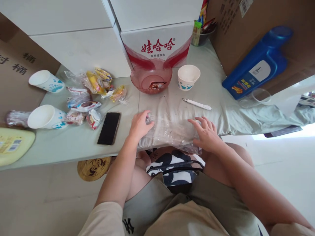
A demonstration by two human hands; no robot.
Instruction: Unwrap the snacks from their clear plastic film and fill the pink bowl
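A clear plastic bag (169, 132) lies flat on the pale green cloth (221, 108) at the table's near edge. My left hand (139, 125) rests on the bag's left end, fingers curled over a bunched corner of it. My right hand (206, 132) lies on the bag's right part with its fingers spread and pressed flat. Between and beyond my hands, a white pen (197, 104) lies on the cloth. A black phone (109, 128) lies face up just left of my left hand.
A pink glass bowl (151, 79) with a wrapped snack stands behind the bag, a paper cup (188, 77) beside it. Wrapped snacks (91, 95) and two more cups (45, 116) lie at left. A blue jug (258, 64) leans at right. A white printed carton (157, 46) stands at the back.
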